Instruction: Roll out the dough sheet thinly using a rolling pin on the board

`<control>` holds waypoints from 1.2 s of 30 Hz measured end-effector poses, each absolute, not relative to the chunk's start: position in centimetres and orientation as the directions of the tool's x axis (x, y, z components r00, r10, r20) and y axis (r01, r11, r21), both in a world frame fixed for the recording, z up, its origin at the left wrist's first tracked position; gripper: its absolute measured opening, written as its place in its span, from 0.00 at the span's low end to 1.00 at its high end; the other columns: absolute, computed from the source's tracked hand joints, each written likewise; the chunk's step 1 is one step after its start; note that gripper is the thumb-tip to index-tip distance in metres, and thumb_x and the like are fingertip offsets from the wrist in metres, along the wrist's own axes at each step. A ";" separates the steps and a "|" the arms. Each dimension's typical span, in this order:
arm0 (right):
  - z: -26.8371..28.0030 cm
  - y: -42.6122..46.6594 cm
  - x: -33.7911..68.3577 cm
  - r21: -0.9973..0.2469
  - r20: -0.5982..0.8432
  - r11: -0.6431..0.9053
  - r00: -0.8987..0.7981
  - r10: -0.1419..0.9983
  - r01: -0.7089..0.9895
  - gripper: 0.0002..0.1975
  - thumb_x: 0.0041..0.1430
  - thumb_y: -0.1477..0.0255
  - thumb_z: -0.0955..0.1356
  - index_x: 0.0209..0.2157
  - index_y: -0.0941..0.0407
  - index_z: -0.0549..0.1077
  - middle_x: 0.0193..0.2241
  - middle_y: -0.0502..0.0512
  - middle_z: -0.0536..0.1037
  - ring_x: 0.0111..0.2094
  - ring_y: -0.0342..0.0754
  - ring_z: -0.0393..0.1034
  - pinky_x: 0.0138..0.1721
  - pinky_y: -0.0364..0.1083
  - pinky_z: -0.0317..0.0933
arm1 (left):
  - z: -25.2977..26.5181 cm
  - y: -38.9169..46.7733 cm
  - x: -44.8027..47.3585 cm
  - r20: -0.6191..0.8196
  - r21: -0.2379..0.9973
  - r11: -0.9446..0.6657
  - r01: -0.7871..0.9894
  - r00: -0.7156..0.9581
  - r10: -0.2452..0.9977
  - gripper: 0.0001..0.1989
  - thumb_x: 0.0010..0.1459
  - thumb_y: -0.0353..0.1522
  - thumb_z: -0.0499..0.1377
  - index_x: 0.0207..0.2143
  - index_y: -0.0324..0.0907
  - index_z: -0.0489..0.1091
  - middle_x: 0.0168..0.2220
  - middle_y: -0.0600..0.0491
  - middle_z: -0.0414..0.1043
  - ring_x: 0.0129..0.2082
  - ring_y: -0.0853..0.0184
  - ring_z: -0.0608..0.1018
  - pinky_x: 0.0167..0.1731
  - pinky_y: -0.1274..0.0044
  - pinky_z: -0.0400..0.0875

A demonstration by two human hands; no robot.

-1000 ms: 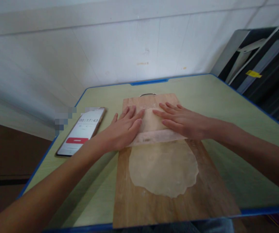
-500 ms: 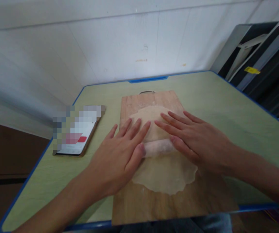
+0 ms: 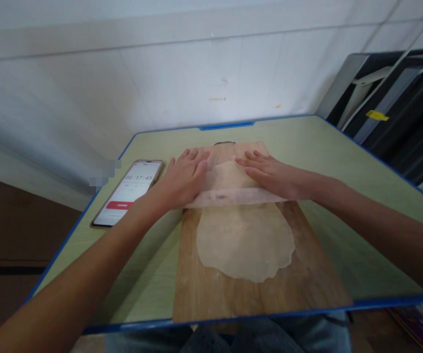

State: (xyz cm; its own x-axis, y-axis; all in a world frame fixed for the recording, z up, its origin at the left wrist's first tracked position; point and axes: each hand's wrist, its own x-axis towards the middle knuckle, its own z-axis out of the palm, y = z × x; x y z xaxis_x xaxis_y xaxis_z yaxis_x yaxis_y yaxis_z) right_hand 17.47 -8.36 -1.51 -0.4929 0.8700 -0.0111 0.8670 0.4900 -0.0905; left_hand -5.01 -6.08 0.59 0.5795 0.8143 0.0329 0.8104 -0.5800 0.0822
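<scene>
A thin, flat sheet of dough (image 3: 246,240) with an uneven edge lies on a wooden cutting board (image 3: 204,299). Across its far part rests a pale rolling pin (image 3: 229,196). My left hand (image 3: 187,176) lies flat over the pin's left end, fingers stretched forward. Over the right end is my right hand (image 3: 270,171), palm down with its fingers extended too. Both hands press on the pin from above without wrapping round it, and they hide its ends. Some of the dough shows between the hands, beyond the pin.
A phone (image 3: 123,191) showing a timer lies on the green table (image 3: 318,162), left of the board. The blue table edge runs along a white wall (image 3: 197,73) at the back. Dark flat items (image 3: 399,103) lean at the right. My legs (image 3: 263,338) are below the near edge.
Both hands have moved forward, away from me, and the rolling pin has rolled with them toward the board's far end. More of the dough's near part now shows. The view has shifted slightly.
</scene>
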 end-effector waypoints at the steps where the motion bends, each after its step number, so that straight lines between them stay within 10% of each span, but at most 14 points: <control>1: -1.6 -9.3 17.4 -0.090 0.029 0.494 -0.494 0.869 0.865 0.28 0.67 0.67 0.49 0.63 0.61 0.59 0.64 0.63 0.57 0.66 0.58 0.44 0.62 0.62 0.48 | 0.5 -6.8 -5.1 0.011 0.098 -0.584 0.806 0.586 0.810 0.29 0.67 0.35 0.30 0.64 0.32 0.52 0.66 0.40 0.52 0.65 0.56 0.56 0.61 0.60 0.54; 6: -1.8 -12.9 17.1 -0.083 0.165 0.512 -0.495 0.853 0.855 0.28 0.67 0.65 0.50 0.64 0.59 0.58 0.65 0.63 0.57 0.66 0.56 0.46 0.63 0.62 0.46 | 0.2 -10.1 -5.6 -0.019 0.100 -0.625 0.774 0.630 0.777 0.29 0.66 0.38 0.33 0.63 0.42 0.57 0.66 0.49 0.53 0.66 0.60 0.54 0.63 0.59 0.48; 27: -1.7 -8.1 17.8 -0.108 -0.066 0.499 -0.507 0.859 0.860 0.29 0.65 0.71 0.51 0.65 0.67 0.50 0.64 0.73 0.54 0.66 0.63 0.40 0.61 0.67 0.44 | 0.3 -8.2 -5.2 -0.256 0.187 -0.537 0.823 0.568 0.782 0.32 0.64 0.40 0.28 0.68 0.41 0.36 0.70 0.49 0.33 0.69 0.57 0.40 0.62 0.52 0.42; 36: -1.4 -11.9 16.9 -0.010 0.103 0.479 -0.475 0.874 0.878 0.28 0.63 0.73 0.51 0.62 0.66 0.58 0.63 0.70 0.59 0.65 0.61 0.47 0.60 0.63 0.49 | 0.3 -11.1 -5.9 -0.192 0.220 -0.571 0.791 0.609 0.770 0.31 0.65 0.43 0.30 0.68 0.45 0.42 0.69 0.52 0.35 0.68 0.60 0.43 0.64 0.58 0.45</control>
